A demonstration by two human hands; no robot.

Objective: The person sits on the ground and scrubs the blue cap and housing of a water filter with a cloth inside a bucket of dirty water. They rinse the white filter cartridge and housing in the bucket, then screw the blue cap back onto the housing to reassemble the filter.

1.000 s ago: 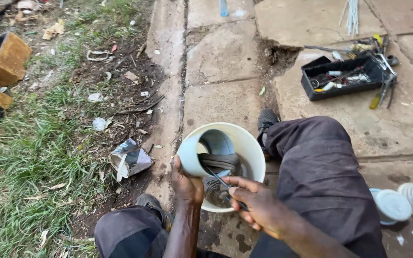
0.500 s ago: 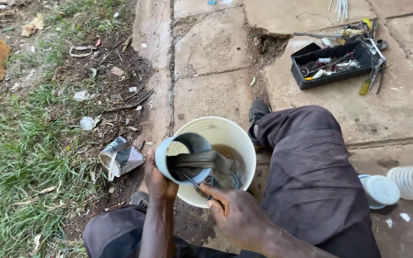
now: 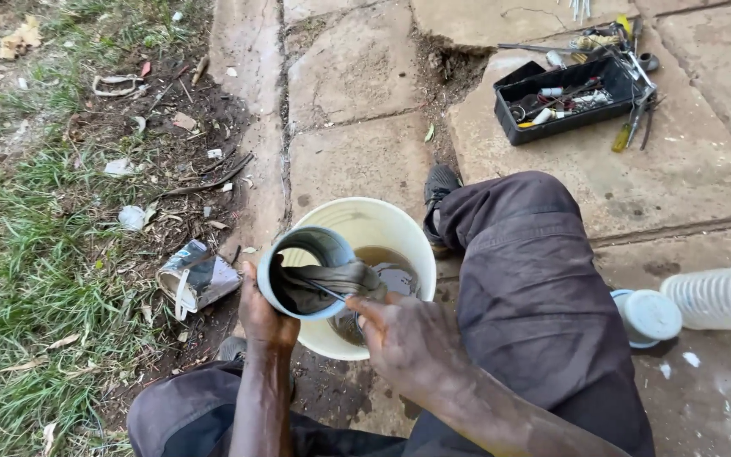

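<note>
— Looking at the bottom of the frame first, what do the hands have?

— The left hand is wrapped tight around a grey cup, low and a bit left of the middle. The cup is tipped so its mouth faces up at us. There is a dark rag stuffed inside it.

— And the other one?

— The right hand is just to the right of the cup. Its fingers are pinched shut on a thin stick that pokes into the cup. I cannot tell what the stick is made of.

— What is under the cup?

— A pale bucket sits right behind it, in the middle of the frame. It has brown water in it. The cup is held over the bucket's near rim.

— What is next to that?

— A dark trouser leg bends up on the right. A black shoe shows just past the bucket. A crumpled carton lies in the dirt on the left. A clear bottle and a round white lid lie on the stone at the right edge.

— And far away?

— A black tray with tools in it sits at the upper right. Grass fills the left side.
</note>
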